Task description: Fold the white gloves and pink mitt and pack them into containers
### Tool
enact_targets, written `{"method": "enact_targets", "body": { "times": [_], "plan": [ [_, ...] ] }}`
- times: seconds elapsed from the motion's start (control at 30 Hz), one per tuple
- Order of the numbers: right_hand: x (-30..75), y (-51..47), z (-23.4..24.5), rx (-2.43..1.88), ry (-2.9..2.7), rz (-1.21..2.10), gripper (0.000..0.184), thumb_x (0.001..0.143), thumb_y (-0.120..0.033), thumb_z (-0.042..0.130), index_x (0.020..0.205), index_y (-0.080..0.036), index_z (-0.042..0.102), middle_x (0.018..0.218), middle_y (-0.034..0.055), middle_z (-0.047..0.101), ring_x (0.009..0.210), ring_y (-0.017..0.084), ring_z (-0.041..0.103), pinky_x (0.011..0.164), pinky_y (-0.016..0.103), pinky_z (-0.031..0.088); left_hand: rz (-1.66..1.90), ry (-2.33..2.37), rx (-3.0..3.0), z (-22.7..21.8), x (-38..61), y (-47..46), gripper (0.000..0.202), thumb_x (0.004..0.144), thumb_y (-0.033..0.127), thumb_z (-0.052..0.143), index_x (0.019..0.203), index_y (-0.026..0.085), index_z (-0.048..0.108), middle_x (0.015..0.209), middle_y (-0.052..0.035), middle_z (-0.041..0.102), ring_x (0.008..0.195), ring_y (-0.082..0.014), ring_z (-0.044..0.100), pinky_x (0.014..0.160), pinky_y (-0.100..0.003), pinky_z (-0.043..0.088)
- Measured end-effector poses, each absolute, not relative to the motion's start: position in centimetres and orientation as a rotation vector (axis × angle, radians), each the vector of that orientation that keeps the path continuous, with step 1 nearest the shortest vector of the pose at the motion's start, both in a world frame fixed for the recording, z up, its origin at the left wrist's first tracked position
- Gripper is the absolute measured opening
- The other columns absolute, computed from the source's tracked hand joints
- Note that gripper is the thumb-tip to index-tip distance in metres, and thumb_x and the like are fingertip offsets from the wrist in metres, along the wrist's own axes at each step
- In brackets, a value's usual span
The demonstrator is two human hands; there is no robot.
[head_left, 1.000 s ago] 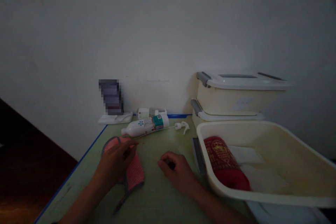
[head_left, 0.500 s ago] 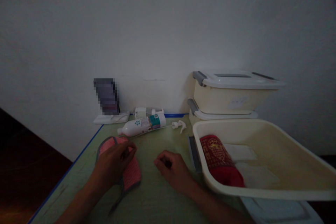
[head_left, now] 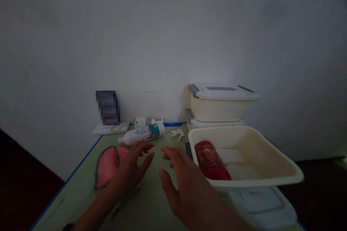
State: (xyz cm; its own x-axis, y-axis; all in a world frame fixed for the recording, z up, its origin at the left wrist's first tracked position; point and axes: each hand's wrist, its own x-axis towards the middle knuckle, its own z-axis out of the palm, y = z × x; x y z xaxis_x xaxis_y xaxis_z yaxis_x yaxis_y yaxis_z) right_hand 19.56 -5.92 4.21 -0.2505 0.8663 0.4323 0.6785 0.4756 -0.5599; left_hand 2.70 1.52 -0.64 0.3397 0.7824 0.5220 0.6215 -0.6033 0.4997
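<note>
My left hand (head_left: 132,166) is open, thumb apart from the fingers, in front of a pink cloth with grey edging (head_left: 108,164) that it partly hides. Facing it across a narrow gap, my right hand (head_left: 181,177) is open too, with nothing in it. Beyond both hands, a white bottle with a teal label (head_left: 142,134) lies on its side. To the right of the bottle rests a white spray trigger head (head_left: 177,133).
On the right stands a cream tub (head_left: 273,148) holding a red patterned roll (head_left: 211,160) and white sheets. Behind it are stacked lidded boxes (head_left: 217,110). A pale lid (head_left: 260,202) lies under the tub. A blurred-out screen (head_left: 108,108) stands back left on a white base.
Both hands have opened from curled fingers. The left has shifted right, and the two hands are closer together. The camera view has tilted up and drawn back slightly.
</note>
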Motion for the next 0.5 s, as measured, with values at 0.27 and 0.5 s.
{"method": "enact_targets", "body": {
  "times": [0.27, 0.5],
  "plan": [
    [26.0, -3.0, 8.2, -1.492, -2.124, -0.123, 0.035, 0.082, -0.021, 0.045, 0.116, -0.015, 0.051, 0.110, 0.0113, 0.054, 0.105, 0.023, 0.050, 0.092, 0.041, 0.042, 1.064, 1.025, 2.528, 4.1, 7.0, 2.1, 0.022, 0.089, 0.030, 0.041, 0.090, 0.019, 0.059, 0.097, -0.0063, 0.059, 0.096, -0.0197, 0.054, 0.090, -0.040, 0.041],
    [35.8, -2.9, 6.8, -1.727, -2.072, -0.220, 0.045, 0.082, -0.042, 0.047, 0.121, -0.018, 0.047, 0.122, 0.0137, 0.050, 0.114, 0.027, 0.047, 0.097, 0.046, 0.037, 0.735, 0.974, 2.394, 5.0, 9.5, 1.8, 0.045, 0.090, 0.044, 0.031, 0.128, 0.021, 0.038, 0.132, -0.0118, 0.040, 0.123, -0.0223, 0.040, 0.103, -0.041, 0.032]
  ]
}}
